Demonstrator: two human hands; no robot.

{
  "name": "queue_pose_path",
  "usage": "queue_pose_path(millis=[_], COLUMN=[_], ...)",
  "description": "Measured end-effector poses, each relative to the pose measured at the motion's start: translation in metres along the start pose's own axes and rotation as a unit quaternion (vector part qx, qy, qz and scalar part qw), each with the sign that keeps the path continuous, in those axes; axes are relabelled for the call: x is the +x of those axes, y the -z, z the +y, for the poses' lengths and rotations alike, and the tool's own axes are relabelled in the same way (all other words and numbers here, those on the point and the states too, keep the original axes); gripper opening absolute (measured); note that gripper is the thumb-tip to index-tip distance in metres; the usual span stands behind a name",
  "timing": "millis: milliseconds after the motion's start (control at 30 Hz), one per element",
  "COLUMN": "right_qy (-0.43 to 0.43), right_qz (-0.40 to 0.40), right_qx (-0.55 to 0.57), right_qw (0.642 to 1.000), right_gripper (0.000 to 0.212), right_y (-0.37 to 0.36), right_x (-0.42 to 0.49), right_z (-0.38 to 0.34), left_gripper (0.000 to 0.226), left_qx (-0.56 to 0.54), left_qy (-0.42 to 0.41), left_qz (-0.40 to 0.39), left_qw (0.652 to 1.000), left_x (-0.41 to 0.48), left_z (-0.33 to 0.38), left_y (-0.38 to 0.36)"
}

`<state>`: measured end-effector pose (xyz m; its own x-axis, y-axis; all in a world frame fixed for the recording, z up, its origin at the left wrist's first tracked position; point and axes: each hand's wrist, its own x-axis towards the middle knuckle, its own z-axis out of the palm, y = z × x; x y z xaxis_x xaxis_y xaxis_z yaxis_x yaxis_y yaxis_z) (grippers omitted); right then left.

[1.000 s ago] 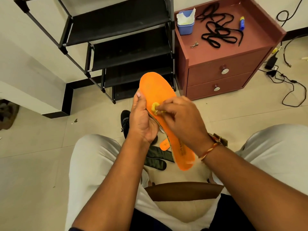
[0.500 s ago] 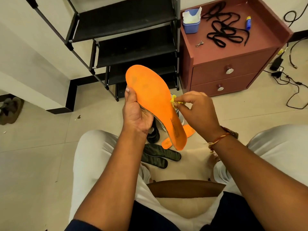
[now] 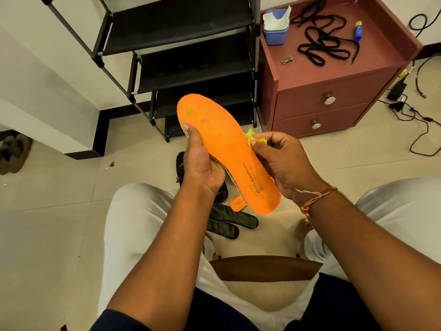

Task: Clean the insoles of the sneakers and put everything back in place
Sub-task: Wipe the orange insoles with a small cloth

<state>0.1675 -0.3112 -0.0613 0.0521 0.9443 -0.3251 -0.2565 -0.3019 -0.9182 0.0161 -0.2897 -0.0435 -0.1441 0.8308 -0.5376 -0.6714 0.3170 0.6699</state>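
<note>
While gripped in left hand (image 3: 202,168), one orange insole (image 3: 222,139); right hand (image 3: 284,161) pinching one yellow wipe (image 3: 253,139) at its edge. Below: two dark insoles (image 3: 229,219), second orange insole (image 3: 238,202).

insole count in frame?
4. One orange insole in the left hand; a second orange insole on the floor, mostly hidden behind it; two dark insoles together on the floor. Others may be hidden.

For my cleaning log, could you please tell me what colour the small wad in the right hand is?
The wad is yellow; the head view shows it best.
</note>
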Motion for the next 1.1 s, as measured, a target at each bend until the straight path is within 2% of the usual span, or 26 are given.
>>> queue_pose_path(millis=[100, 200, 333, 433, 600, 800, 933, 1100], right_qy=[0.009, 0.023, 0.041, 0.084, 0.211, 0.276, 0.295, 0.304], right_qz=[0.023, 0.050, 0.095, 0.129, 0.151, 0.128, 0.121, 0.001], right_qx=[-0.018, -0.027, -0.050, -0.116, -0.283, -0.383, -0.449, -0.394], right_qw=[1.000, 0.998, 0.993, 0.981, 0.923, 0.872, 0.835, 0.867], right_gripper=[0.014, 0.011, 0.009, 0.010, 0.018, 0.020, 0.019, 0.019], right_y=[0.000, 0.000, -0.001, -0.002, -0.004, -0.004, -0.004, -0.021], right_x=[0.000, 0.002, 0.006, 0.006, 0.004, 0.001, 0.000, -0.017], right_z=[0.000, 0.002, 0.008, 0.012, 0.012, 0.010, 0.007, 0.007], left_gripper=[0.081, 0.095, 0.091, 0.085, 0.081, 0.068, 0.069, 0.087], left_qx=[0.074, 0.082, 0.070, 0.070, 0.046, 0.047, 0.043, 0.044], left_qy=[0.022, 0.046, 0.067, 0.093, 0.112, 0.123, 0.129, 0.121], left_qz=[-0.032, -0.086, -0.114, -0.135, -0.174, -0.184, -0.179, -0.174], left_qw=[0.996, 0.992, 0.989, 0.984, 0.977, 0.974, 0.974, 0.976], left_x=[-0.012, -0.023, -0.027, -0.025, -0.022, -0.025, -0.020, -0.007], left_z=[-0.015, -0.028, -0.044, -0.049, -0.048, -0.040, -0.040, -0.030], left_y=[-0.004, -0.007, -0.007, -0.003, -0.001, -0.002, 0.001, 0.004])
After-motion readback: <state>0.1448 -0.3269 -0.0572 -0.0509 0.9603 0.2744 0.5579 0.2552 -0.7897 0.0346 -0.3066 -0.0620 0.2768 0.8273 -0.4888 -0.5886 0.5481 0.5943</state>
